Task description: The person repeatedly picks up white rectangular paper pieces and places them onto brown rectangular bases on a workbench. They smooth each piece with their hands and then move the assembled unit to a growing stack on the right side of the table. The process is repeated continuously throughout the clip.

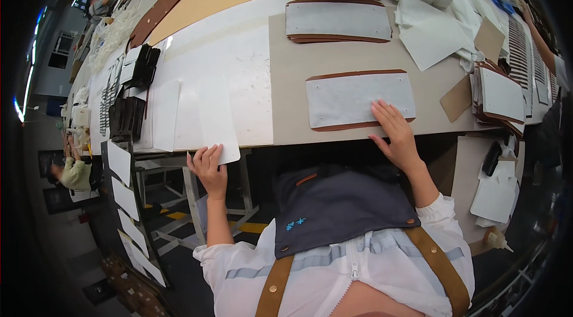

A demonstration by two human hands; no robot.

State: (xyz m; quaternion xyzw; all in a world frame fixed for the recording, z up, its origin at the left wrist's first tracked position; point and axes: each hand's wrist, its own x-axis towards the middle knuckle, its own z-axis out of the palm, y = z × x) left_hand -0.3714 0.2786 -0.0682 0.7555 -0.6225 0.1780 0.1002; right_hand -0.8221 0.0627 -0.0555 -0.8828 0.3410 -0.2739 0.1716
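Observation:
My left hand [209, 165] is at the table's front edge, its fingers closed on the near corner of a long white rectangular sheet [216, 108] that lies on the white tabletop. My right hand [395, 135] rests with fingers spread, their tips on a brown panel with a pale grey-white backing [349, 99]. That panel lies flat on a grey board [286, 66], small holes showing near its corners. Beyond it sits a small stack of similar brown-edged panels [337, 20]. Another pale sheet [165, 115] lies left of the long one.
Dark folded pieces [126, 117] are stacked at the left edge. At right stand brown-edged pale panels [502, 96], a tan card [456, 99] and loose white sheets [433, 36]. White pieces hang on a rack [126, 198] at lower left. Other people are at the far left and right.

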